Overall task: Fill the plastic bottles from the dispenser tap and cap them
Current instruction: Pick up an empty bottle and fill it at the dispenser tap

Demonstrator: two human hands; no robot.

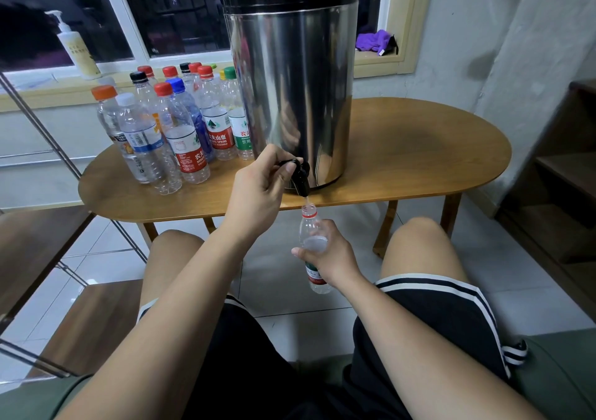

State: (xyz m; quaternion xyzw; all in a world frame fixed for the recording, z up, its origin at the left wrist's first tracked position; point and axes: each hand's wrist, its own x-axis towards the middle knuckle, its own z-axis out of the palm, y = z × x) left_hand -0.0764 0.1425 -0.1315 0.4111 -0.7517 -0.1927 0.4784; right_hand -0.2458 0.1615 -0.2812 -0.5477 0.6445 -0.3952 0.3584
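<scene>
- at centre of the frame, just under the tap: open bottle, held upright in the air in front of the table edge, mouth slightly below the spout and not touching it, thin stream falling in.
- gripped around the middle by the right hand, fingers and thumb curled round the label zone; no cap on the neck, only the red ring.
- above and to the left of the bottle: left hand, fingers and thumb curled on the black tap lever, apparently keeping it open.
- danger of overflow: water level hard to read, maybe already near the shoulder; with a late release of the lever, water over the right hand and down to the tiled floor.
- danger of missing: narrow mouth, nothing supporting the bottle from below; a small drift of the wrist probably enough to send the stream outside.
- danger of slipping or squeezing: thin soft plastic, possibly wet; spill likely from too hard a grip.
- in the left middle of the frame: capped bottles standing on the table just beside the dispenser, well apart from both hands; cap for the held bottle not found in view.
</scene>
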